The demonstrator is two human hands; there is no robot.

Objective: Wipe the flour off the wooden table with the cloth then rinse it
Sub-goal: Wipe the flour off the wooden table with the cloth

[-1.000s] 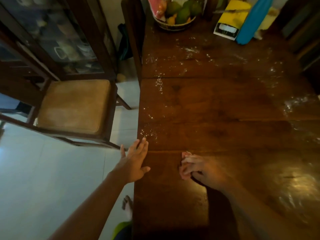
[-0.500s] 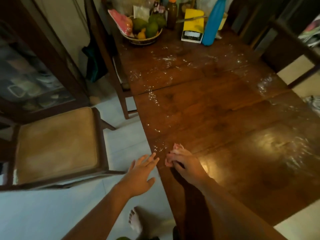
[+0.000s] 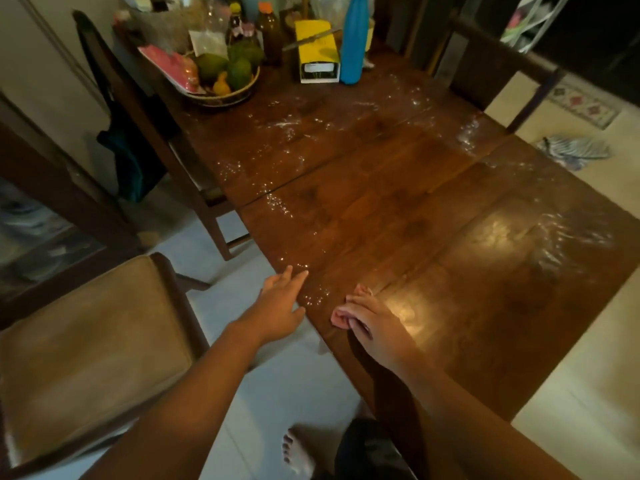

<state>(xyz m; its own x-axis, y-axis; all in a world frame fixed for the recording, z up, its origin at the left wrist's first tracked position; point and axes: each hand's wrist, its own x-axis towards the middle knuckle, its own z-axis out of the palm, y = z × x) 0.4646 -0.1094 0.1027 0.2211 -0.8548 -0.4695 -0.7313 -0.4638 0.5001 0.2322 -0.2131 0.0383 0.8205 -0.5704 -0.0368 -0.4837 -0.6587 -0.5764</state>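
A dark wooden table (image 3: 398, 202) fills the middle and right of the head view. White flour (image 3: 277, 129) is scattered over its far half, along its left edge and at the right. My right hand (image 3: 370, 323) presses a small pink cloth (image 3: 341, 315) onto the table near the left edge; only the cloth's pink folds show past the fingers. My left hand (image 3: 280, 303) hangs just off the table's left edge with straight fingers, its fingertips beside a patch of flour specks (image 3: 313, 296).
A cushioned chair (image 3: 86, 348) stands on the left, and a second chair (image 3: 145, 133) is pushed in along the table's far left. A fruit basket (image 3: 221, 81), bottles, a yellow box (image 3: 317, 50) and a blue bottle (image 3: 353, 39) crowd the far end. My bare foot (image 3: 298, 455) is on the floor.
The view has swung right and back, showing more of the table. My right hand with the cloth stays near the left edge; my left hand keeps level with it off the edge.
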